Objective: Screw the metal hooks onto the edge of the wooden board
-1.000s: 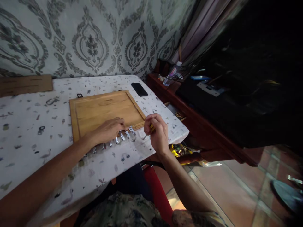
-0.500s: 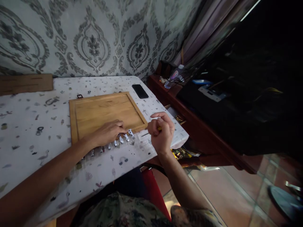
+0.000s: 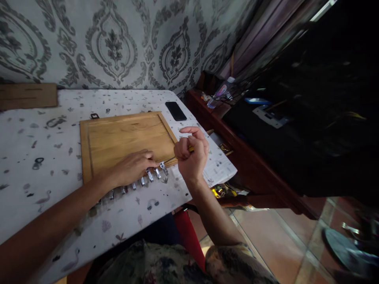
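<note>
A wooden framed panel (image 3: pixel 127 134) lies flat on the table, its recessed face up. My left hand (image 3: pixel 134 167) rests over its near edge, fingers closed, with the fingertips against a silver metal hinge (image 3: pixel 163 167) by the near right corner. Several similar hinges (image 3: pixel 150 175) line up along that edge toward the left, partly behind the hand. Closed around the yellow handle of a screwdriver (image 3: pixel 169 159) is my right hand (image 3: pixel 192 154), its index finger held out. The thin shaft points left to the hinge; whether its tip touches a screw is too small to tell.
A black phone (image 3: pixel 175 111) lies beyond the panel on the patterned tablecloth (image 3: pixel 154 205). Brown cardboard (image 3: pixel 28 96) sits at the back left. To the right stands a dark red desk (image 3: pixel 254 169) with a plastic bottle (image 3: pixel 220 92) and an open drawer (image 3: pixel 220 144).
My right hand has moved left and up with the screwdriver, bringing its shaft to the hinge. My left hand stays at the panel's edge. The camera view has shifted slightly.
</note>
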A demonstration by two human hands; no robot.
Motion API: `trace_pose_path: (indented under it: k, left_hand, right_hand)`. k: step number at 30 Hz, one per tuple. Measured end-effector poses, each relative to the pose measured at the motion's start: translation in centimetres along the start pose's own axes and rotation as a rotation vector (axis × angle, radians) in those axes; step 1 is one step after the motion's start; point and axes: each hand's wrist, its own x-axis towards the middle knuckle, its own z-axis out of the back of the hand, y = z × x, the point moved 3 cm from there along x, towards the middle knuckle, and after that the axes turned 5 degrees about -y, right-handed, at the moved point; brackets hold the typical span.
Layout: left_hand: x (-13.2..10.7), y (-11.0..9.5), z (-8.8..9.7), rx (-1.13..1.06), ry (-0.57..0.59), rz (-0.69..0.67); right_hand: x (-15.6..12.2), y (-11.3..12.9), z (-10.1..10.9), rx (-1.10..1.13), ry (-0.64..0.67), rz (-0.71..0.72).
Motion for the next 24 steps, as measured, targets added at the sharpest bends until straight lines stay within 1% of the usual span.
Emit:
trace_pose_path:
  k: [6, 10, 16, 20, 22, 24]
  left_hand:
    - [0.0, 0.1, -0.1, -0.031, -0.011, 0.016]
    - [0.0, 0.0, 0.0, -0.017, 0.007, 0.022]
    - [0.1, 0.1, 0.0, -0.014, 0.032, 0.042]
    - [0.0, 0.2, -0.1, -0.023, 0.012, 0.043]
    - [0.0, 0.3, -0.1, -0.010, -0.014, 0.027]
    - [0.0, 0.4, -0.1, -0.017, -0.039, 0.003]
  right_hand:
    - [0.1, -0.9, -0.3, 0.006, 0.014, -0.044]
    - [0.1, -1.1, -0.7, 0.023, 0.007, -0.045]
    - [0.2, -1.1, -1.3, -0.013, 0.080, -0.065]
    - [0.7, -1.3, -1.9, 0.022, 0.191, -0.088]
    - [1.3, -1.6, -2.2, 0.037, 0.289, -0.123]
    - [1.9, -2.0, -2.5, 0.062, 0.427, -0.187]
